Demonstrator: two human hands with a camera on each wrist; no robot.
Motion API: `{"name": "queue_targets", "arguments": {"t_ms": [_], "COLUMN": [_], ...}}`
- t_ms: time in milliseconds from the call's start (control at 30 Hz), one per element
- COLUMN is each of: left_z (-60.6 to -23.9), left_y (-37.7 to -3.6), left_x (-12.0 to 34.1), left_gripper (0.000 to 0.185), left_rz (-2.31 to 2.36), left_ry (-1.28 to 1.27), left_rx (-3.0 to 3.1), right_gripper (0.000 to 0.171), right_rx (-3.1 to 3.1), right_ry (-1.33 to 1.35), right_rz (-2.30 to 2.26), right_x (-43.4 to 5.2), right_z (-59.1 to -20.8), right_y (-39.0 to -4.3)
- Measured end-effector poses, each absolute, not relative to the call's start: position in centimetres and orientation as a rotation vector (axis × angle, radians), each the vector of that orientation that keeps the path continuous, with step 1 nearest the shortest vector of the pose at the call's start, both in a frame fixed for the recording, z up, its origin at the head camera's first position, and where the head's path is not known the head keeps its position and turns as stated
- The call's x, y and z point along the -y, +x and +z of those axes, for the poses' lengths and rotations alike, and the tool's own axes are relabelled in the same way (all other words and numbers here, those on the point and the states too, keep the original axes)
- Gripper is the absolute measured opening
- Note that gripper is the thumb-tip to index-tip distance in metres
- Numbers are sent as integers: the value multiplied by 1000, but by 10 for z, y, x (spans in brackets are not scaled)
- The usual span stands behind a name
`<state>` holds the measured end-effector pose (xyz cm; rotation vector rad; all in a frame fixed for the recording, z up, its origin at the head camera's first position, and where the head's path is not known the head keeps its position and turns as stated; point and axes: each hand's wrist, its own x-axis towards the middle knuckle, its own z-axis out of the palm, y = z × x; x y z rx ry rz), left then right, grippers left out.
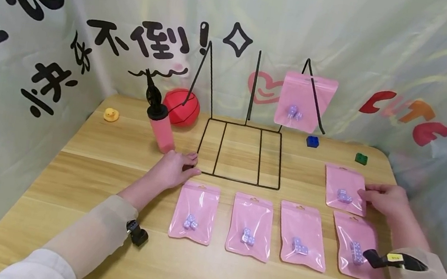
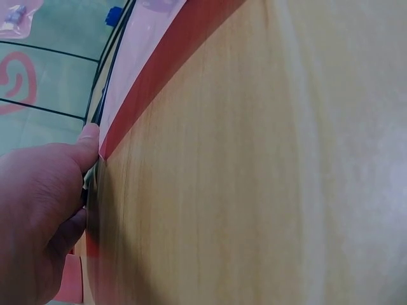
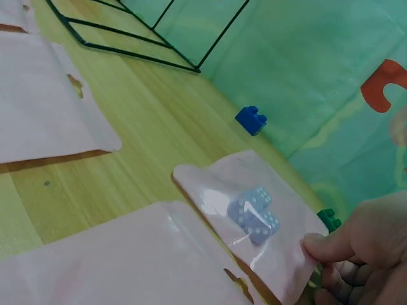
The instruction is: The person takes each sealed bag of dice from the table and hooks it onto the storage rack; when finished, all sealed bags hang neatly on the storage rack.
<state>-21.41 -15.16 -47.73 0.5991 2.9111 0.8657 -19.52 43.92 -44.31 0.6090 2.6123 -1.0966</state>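
Observation:
My left hand (image 1: 191, 163) grips the front left corner of the black wire rack (image 1: 240, 153). In the left wrist view its thumb (image 2: 89, 136) presses against the rack's wire (image 2: 105, 95). My right hand (image 1: 365, 193) pinches the right edge of a pink bag (image 1: 344, 188) with purple dice inside, which lies flat on the table. The right wrist view shows my thumb (image 3: 318, 244) on that bag's (image 3: 254, 216) corner. Another pink bag (image 1: 305, 100) hangs on the rack's right upright.
Several more pink dice bags lie in a row along the front, from one (image 1: 194, 211) on the left to one (image 1: 357, 247) on the right. A red ball (image 1: 183, 106), pink bottle (image 1: 161, 126), yellow duck (image 1: 111, 114), blue brick (image 1: 312, 141) and green brick (image 1: 361, 158) sit behind.

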Motion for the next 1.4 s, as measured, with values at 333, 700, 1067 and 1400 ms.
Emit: {"name": "queue_targets", "arguments": {"t_ms": [333, 700, 1067, 1400], "left_z": [-476, -475, -474, -473], "left_y": [-215, -213, -213, -212], "left_x": [152, 151, 150, 150], "left_gripper": [50, 49, 50, 50], "left_rz": [868, 869, 864, 856], "left_ry": [622, 620, 580, 592], "left_rx": [-2914, -2918, -2905, -2915], "right_gripper": [59, 43, 41, 24], "right_rx": [-2577, -2764, -2833, -2778], "right_ry": [528, 347, 386, 263], "right_rz": [-1178, -1198, -1327, -1572], "right_x": [-432, -419, -394, -372], "right_z": [-425, -412, -392, -374], "right_y": [-186, -176, -166, -152]}}
